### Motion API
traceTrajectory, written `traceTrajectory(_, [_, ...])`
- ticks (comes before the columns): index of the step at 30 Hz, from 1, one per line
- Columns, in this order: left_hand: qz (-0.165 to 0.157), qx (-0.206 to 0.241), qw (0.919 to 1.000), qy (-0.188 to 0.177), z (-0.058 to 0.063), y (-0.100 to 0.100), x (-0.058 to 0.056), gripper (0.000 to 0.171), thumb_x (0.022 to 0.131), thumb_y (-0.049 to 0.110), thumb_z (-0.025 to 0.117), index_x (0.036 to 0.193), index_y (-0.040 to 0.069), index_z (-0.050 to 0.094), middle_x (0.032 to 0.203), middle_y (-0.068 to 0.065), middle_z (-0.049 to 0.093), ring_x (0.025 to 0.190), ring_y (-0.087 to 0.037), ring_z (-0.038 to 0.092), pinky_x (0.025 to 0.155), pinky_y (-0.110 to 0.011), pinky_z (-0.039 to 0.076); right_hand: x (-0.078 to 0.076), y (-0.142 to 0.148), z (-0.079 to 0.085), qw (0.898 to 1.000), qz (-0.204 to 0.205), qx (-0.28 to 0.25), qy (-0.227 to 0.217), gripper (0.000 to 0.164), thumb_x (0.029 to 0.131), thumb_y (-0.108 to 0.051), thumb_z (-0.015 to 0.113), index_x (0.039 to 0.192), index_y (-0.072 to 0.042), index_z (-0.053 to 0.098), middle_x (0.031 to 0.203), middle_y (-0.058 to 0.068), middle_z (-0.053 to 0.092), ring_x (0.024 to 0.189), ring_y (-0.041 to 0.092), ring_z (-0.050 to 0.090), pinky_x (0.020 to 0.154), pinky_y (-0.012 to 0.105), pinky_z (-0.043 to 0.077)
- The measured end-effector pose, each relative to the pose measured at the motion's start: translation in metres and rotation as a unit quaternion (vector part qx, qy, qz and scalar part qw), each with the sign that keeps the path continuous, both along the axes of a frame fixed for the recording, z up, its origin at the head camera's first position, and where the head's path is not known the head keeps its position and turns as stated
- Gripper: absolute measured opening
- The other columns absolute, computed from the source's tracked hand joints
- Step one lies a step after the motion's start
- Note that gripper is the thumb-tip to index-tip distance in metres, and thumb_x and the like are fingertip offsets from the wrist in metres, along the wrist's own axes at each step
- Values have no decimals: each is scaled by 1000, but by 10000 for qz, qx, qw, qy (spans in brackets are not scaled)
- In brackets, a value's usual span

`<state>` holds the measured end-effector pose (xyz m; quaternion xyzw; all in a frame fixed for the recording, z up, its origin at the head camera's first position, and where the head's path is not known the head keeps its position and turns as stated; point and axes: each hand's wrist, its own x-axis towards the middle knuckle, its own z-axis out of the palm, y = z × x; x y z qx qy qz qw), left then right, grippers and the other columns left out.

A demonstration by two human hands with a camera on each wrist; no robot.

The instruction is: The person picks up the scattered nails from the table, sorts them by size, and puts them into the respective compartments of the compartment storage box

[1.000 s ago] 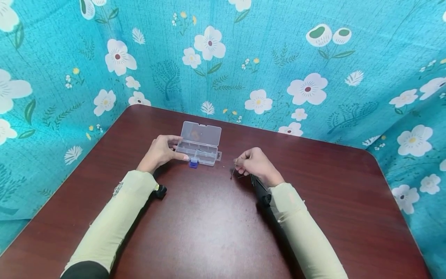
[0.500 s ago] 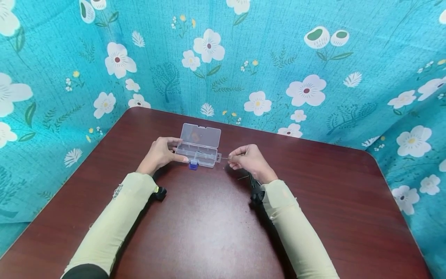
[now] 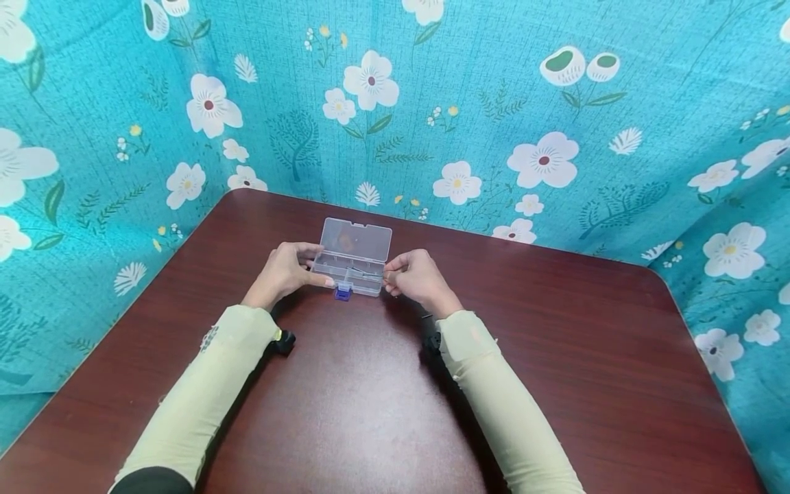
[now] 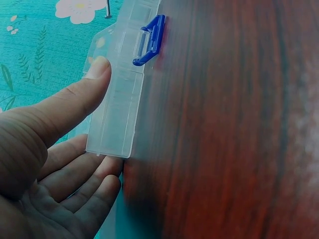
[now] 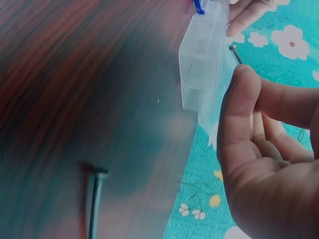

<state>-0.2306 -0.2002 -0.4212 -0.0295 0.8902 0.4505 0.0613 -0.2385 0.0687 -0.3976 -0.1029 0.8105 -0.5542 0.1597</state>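
Since the earlier frames the right hand point(image 3: 413, 278) has moved left, from a spot apart from the box point(image 4: 117, 117) to the box's right end, bringing a nail point(image 5: 236, 54) up to it; the left hand point(image 3: 286, 273) and the box have stayed put.

Behind the box hangs a blue flowered cloth point(image 3: 469, 123), which also runs down both sides. Beneath the box spreads the dark red-brown table point(image 3: 592, 370). Two pale sleeves point(image 3: 204, 384) reach toward the box from the near side, one to its left and one to its right. The box itself stands open on the table, clear plastic, divided into compartments. At its left end, the left hand holds it with thumb and fingers spread apart, thumb on the near wall, fingers at the end and far corner. At its right end, the right hand pinches the nail between thumb and forefinger, the head pointing away from the fingertips. The lid point(image 3: 356, 239) is raised along the box's far edge. Nearer than the box, black wrist cameras point(image 3: 284, 342) sit by the cuffs. A blue latch point(image 4: 152, 40) juts from the box's near wall. A loose nail point(image 5: 94, 204) lies on the table, right of the box and nearer. Thin grey lines point(image 3: 367, 274) show at the box's compartments, too small to tell apart. A white speck point(image 5: 158, 100) lies beside the box.
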Motion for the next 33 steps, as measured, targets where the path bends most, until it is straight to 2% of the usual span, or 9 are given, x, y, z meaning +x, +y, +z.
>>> traceTrajectory(3, [-9, 11, 10000, -19, 0, 0, 0, 81, 70, 22, 95, 140, 7, 59, 123, -14, 65, 106, -31, 58, 92, -44, 52, -1, -5, -1, 9998, 29, 162, 83, 14, 95, 2, 62, 100, 11, 71, 84, 18, 71, 70, 22, 68, 65, 33, 59])
traceTrajectory(9, [5, 57, 10000, -10, -1, -1, -1, 81, 69, 23, 95, 140, 7, 59, 125, -15, 64, 108, -31, 58, 92, -44, 53, -2, -15, 2, 9982, 86, 540, 248, 15, 95, -1, 63, 100, 8, 73, 86, 16, 73, 69, 21, 68, 69, 39, 59])
traceTrajectory(17, [6, -25, 10000, 14, -1, -1, -2, 82, 69, 23, 96, 140, 7, 59, 125, -14, 64, 106, -31, 58, 91, -43, 53, -4, -26, 0, 9930, 75, 1056, 527, 10, 92, -5, 68, 92, 1, 76, 78, 10, 72, 65, 23, 68, 59, 30, 56])
traceTrajectory(26, [6, -58, 10000, -44, 0, 2, -3, 81, 69, 22, 96, 139, 6, 59, 127, -14, 63, 108, -30, 57, 93, -43, 52, -4, -28, -2, 9859, 105, 1459, 808, 13, 92, -12, 70, 87, -4, 78, 64, 4, 66, 60, 17, 61, 56, 30, 49])
traceTrajectory(33, [-1, -121, 9999, 32, 0, 1, -2, 80, 69, 22, 95, 139, 6, 59, 127, -14, 64, 107, -30, 57, 92, -43, 52, -3, -24, 1, 9846, 125, 1554, 786, 16, 93, -18, 72, 86, -5, 78, 68, 3, 67, 61, 19, 61, 54, 32, 50])
